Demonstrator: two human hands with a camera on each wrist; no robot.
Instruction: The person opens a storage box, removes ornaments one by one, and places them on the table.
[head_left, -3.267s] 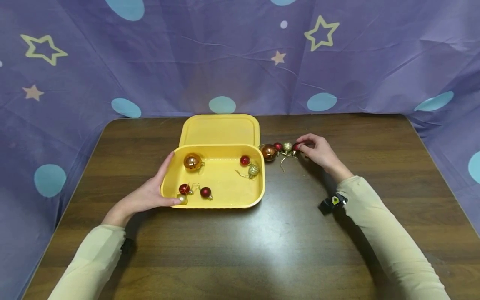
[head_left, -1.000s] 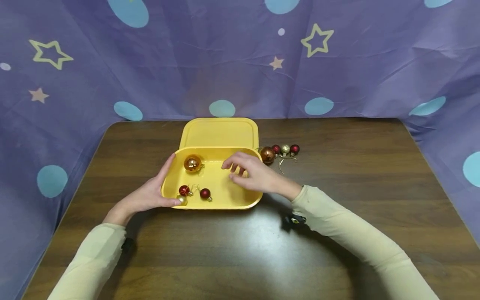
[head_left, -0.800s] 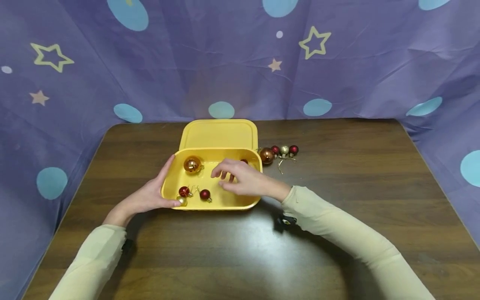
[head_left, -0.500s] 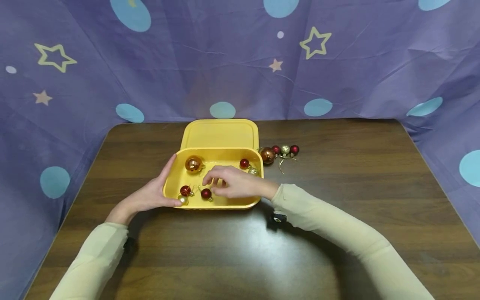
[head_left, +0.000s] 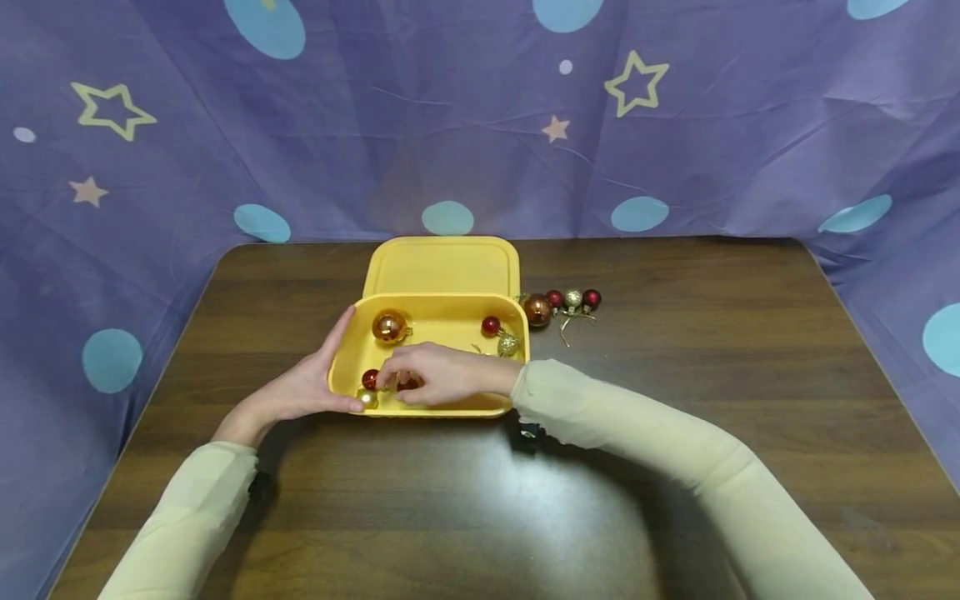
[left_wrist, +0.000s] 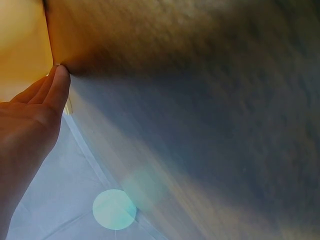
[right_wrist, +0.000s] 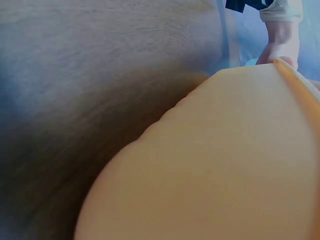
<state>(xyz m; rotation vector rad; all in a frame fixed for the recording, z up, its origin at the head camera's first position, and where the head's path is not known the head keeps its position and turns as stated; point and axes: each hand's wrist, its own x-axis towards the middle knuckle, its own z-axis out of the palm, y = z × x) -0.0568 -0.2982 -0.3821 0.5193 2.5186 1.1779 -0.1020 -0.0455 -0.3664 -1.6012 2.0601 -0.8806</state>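
My left hand point(head_left: 303, 387) grips the left end of a yellow plastic box point(head_left: 450, 407), thumb over the front rim and fingers along the outer side. Inside, my right hand point(head_left: 442, 373) reaches low with curved fingers; a dark red bauble point(head_left: 409, 383) shows in the gap between its thumb and fingers. The fingertips come right up to a shiny red bauble point(head_left: 371, 379). Beside my left thumb lies a small gold bauble point(head_left: 367, 398). An orange-gold bauble point(head_left: 389, 327) sits back left; a red bauble point(head_left: 491, 326) and a glitter gold bauble point(head_left: 507, 344) lie right.
Behind the box lies its yellow lid point(head_left: 442, 265). To the right, on the wooden table point(head_left: 712, 333), is a row of a copper bauble point(head_left: 537, 310), a red bauble point(head_left: 554, 298), a glitter gold bauble point(head_left: 573, 298) and a dark red bauble point(head_left: 592, 300). A purple curtain point(head_left: 480, 150) hangs behind.
My right hand has come from the bauble row on the table into the box, then moved left and toward its front left corner. My left hand keeps its grip.
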